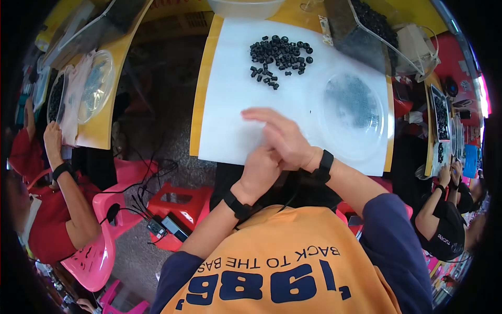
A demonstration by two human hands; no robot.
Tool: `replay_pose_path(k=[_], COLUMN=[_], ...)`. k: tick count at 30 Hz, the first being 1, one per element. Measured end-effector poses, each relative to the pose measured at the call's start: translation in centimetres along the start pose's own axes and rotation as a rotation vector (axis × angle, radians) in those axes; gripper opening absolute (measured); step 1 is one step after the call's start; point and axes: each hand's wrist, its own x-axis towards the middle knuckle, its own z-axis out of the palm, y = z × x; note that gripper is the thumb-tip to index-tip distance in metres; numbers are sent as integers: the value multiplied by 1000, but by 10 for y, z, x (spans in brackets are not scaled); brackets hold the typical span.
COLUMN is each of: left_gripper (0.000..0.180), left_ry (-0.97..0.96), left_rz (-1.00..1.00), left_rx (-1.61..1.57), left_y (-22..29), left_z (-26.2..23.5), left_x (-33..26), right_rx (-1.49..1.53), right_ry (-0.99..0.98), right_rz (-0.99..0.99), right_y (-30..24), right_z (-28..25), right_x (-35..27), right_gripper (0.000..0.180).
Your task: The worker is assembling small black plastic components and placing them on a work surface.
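My left hand [260, 171] is closed at the near edge of the white sheet [230, 94] covering the table. Whatever it may hold is hidden. Just above and touching it is my right hand [285, 137], its longer fingers stretched out to the left and the others bent down toward the left hand. Beyond both hands lies a loose pile of small black cylindrical parts [280, 55] on the sheet. To the right rests a round, shallow clear plastic tray [353, 104] with a bluish-grey patch in its middle.
A clear bin [374, 26] of black parts stands at the far right, a translucent tub [246, 8] at the far edge. People work at tables on both sides. Left of me are a pink chair [110, 209] and a red stool [178, 201] with cables and small devices.
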Motion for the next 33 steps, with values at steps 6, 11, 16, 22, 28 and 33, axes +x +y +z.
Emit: replay_pose_path(k=[6,11,16,22,28,33], left_gripper=[14,26,28,27,44,42], left_ry=[-36,-191,-251,-221,-181,-105], left_rz=[-447,-760,-806,-907,-875,-800], left_rx=[-500,-987,-1044,-1143,-1350,-1406], left_y=[22,37,50,46,51,30], left_z=[-28,-40,-34,-20,-23,-35], left_x=[15,12,2,-9,-2,0], right_rx=[49,-166,-269,-378,305,578], right_ry=[242,97,170,221,120,488], right_rz=[267,266,134,26,459,219], right_y=[-33,-71,-62,-52,-70,-87], right_z=[-47,-37,-27,-21,-120,-208], right_x=[-35,-77,-99,-102,-49,16], right_gripper=[27,31,29,23,26,39])
